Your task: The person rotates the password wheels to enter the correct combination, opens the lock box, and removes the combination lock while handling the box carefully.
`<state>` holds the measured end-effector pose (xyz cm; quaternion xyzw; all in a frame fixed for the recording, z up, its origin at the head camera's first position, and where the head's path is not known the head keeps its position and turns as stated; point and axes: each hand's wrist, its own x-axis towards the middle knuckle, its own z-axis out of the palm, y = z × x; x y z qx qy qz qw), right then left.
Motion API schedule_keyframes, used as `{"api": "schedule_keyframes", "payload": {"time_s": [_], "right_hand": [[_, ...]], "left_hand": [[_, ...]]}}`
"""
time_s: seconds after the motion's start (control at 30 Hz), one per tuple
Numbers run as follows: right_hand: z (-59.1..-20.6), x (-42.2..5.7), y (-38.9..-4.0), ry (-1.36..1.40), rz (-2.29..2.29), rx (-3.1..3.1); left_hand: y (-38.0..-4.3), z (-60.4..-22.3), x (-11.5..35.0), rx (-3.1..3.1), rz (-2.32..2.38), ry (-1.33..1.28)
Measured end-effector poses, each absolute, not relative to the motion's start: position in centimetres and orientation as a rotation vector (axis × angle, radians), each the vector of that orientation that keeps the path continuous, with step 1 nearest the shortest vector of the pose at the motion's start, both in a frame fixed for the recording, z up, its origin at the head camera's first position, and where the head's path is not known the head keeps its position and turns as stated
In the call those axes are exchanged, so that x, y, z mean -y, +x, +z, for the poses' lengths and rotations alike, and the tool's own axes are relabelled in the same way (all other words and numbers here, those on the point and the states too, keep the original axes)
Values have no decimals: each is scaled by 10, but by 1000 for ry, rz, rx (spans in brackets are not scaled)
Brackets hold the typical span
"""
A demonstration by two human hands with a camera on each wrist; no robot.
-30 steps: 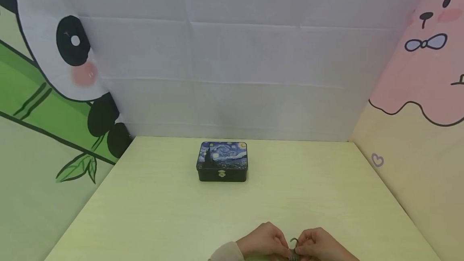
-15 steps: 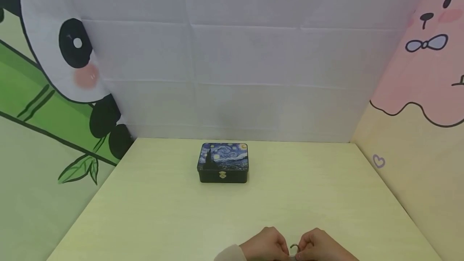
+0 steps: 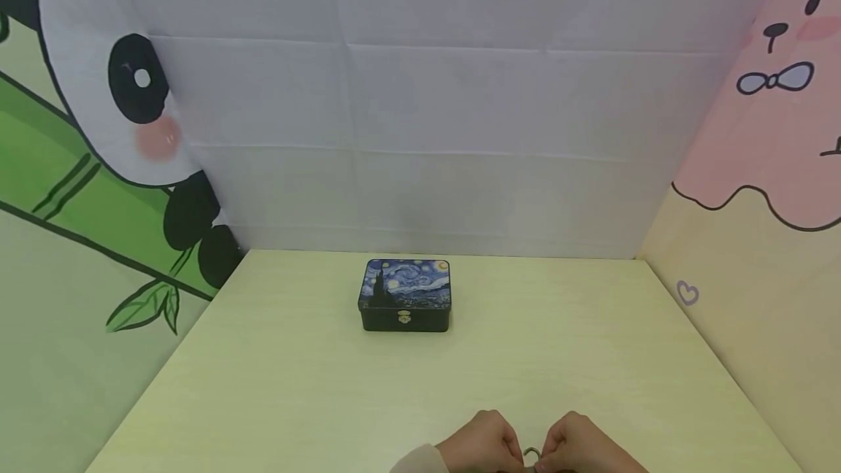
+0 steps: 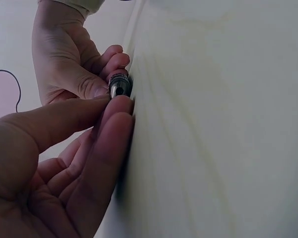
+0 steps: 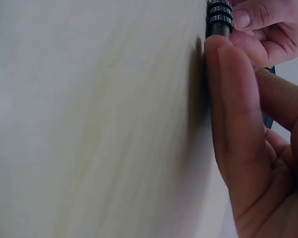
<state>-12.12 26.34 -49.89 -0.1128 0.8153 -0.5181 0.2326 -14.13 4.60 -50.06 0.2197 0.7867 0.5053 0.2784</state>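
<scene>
A small dark combination padlock (image 5: pixel 220 15) with lettered dial rings is held between both hands at the near edge of the head view. Its curved metal shackle (image 3: pixel 532 451) sticks up between them like a hook, while most of the body is hidden by fingers. My left hand (image 3: pixel 481 445) pinches one end with thumb and fingers; the left thumb lies against the dials in the right wrist view. From the other side, my right hand (image 3: pixel 581 447) grips the opposite end. The left wrist view shows the lock's round end (image 4: pixel 119 89) close to the tabletop.
A black tin box (image 3: pixel 404 296) with a starry-night picture lid and a gold clasp sits toward the back of the pale yellow table (image 3: pixel 296 385). A white backdrop (image 3: pixel 427 108) rises behind, with cartoon-printed side panels at left and right.
Both hands and the padlock sit slightly lower in the head view than a second ago. The dial body, partly visible then, is now mostly out of sight. The box has not moved.
</scene>
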Motion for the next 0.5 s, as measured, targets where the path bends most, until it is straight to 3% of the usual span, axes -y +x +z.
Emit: {"api": "schedule_keyframes", "payload": {"time_s": [0.5], "right_hand": [[-493,-261,-122,-306,-1456,-2139]], "left_hand": [[-145,-503,-44,-2069,1367,558]]}}
